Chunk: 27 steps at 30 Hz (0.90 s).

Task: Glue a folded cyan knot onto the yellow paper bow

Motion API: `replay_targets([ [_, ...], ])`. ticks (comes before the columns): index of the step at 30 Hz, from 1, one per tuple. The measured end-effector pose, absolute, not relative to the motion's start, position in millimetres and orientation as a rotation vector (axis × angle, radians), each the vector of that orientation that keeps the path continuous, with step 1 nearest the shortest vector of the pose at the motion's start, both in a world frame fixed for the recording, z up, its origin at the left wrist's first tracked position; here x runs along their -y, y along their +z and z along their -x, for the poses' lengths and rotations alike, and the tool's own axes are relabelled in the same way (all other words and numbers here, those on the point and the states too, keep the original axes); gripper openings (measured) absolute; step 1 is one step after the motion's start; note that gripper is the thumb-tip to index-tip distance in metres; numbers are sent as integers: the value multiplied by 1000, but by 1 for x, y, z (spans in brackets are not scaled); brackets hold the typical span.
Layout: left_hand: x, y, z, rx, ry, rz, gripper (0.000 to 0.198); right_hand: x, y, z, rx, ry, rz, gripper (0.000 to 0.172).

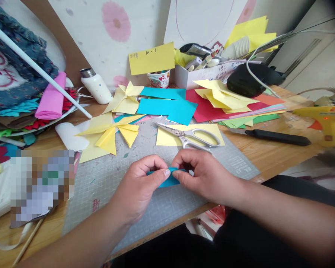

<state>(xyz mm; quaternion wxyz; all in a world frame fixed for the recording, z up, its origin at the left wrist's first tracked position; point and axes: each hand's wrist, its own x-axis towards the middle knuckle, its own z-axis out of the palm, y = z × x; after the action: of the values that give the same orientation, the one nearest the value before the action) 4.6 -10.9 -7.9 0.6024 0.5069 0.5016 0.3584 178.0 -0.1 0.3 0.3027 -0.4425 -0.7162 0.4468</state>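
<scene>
My left hand (141, 182) and my right hand (202, 173) meet over the grey cutting mat (106, 178), both pinching a small folded piece of blue paper (169, 179). The fingers of each hand are curled tight on it, thumbs pressed against the fold, and most of the paper is hidden by them. Steel scissors (197, 137) lie on a yellow sheet (167, 138) just beyond my right hand. Folded yellow paper shapes (113, 134) rest on the mat's far left.
Blue sheets (167, 106), red, green and yellow paper (229, 102) pile at the back. A black-handled knife (270, 136) and a yellow glue gun (328, 123) lie on the right. A white bottle (96, 85), a cup (159, 79) and a white box (201, 72) stand along the wall.
</scene>
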Motion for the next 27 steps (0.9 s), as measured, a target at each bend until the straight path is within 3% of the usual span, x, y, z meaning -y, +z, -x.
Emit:
replay_targets([
  [11, 10, 0, -5, -1374, 708, -1638, 14, 1, -2, -178, 1864, 1213, 1089, 10],
  [19, 13, 3, -8, -1437, 659, -1845, 13, -1, -1, -181, 2061, 986, 1061, 7],
  [27, 12, 6, -7, -1297, 697, -2027, 9, -6, 7, -187, 2070, 1341, 1040, 10],
])
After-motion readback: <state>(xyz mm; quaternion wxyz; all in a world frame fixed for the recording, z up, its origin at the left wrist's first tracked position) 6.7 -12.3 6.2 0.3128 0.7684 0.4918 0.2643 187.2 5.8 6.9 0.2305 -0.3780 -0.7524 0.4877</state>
